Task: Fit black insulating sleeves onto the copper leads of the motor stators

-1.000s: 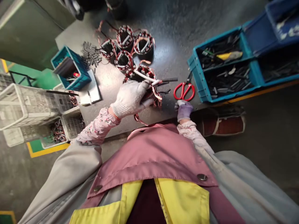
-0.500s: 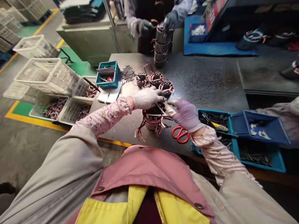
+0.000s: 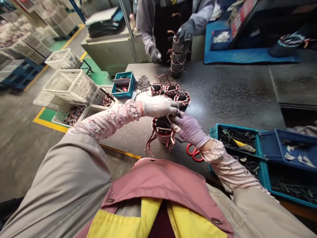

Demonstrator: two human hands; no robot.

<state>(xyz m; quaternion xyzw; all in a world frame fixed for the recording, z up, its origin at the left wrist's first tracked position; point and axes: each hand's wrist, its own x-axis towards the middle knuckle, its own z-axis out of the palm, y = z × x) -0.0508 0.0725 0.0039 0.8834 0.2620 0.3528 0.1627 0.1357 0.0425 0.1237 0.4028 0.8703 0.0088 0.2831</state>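
Note:
In front of me on the table stands a motor stator [image 3: 162, 132], with red and white windings at its rim and copper lead ends hanging down its side. My left hand [image 3: 160, 106], in a white glove with dark fingertips, reaches over its far rim, fingers closed. My right hand [image 3: 192, 129], in a lavender glove, is closed at the stator's right rim, where a pale strand runs into its fingers. The fingertips of both hands meet there, hiding what the left one pinches. Red-handled scissors [image 3: 194, 152] lie right of the stator, partly under my right wrist.
Behind my hands stand several smaller stators [image 3: 182, 99]. Short black tubes [image 3: 142, 83] lie beside a teal box [image 3: 123, 85]. Across the table, a co-worker's gloved hand [image 3: 186, 31] rests on a stator stack [image 3: 177, 62]. Teal bins [image 3: 262, 145] stand right, white crates [image 3: 70, 84] left.
My hands have drawn closer together and my right hand has lowered slightly at the rim. The co-worker's one hand has come off the stator stack. The whole view has shifted.

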